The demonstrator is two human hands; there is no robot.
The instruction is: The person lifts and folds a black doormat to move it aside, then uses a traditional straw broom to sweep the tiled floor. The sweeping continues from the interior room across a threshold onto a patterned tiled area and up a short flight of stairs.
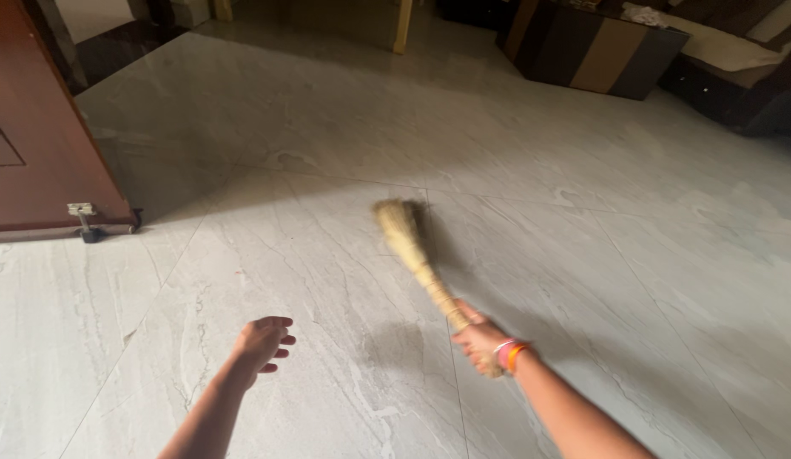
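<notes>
A pale straw-coloured grass broom with a bound handle (415,255) slants over the middle of the grey-veined white marble floor (583,255), its blurred bristle head away from the person and its handle end wrapped in the fingers of the right hand (480,340), whose wrist wears pink and orange bangles (510,353). The left hand (261,340) hangs free above the floor with fingers loosely curled, gripping nothing. To the far left stands a reddish-brown wooden door (38,144) with a small metal stopper (83,219) at its foot, and at upper right a dark brown and tan striped bed base (600,55).
</notes>
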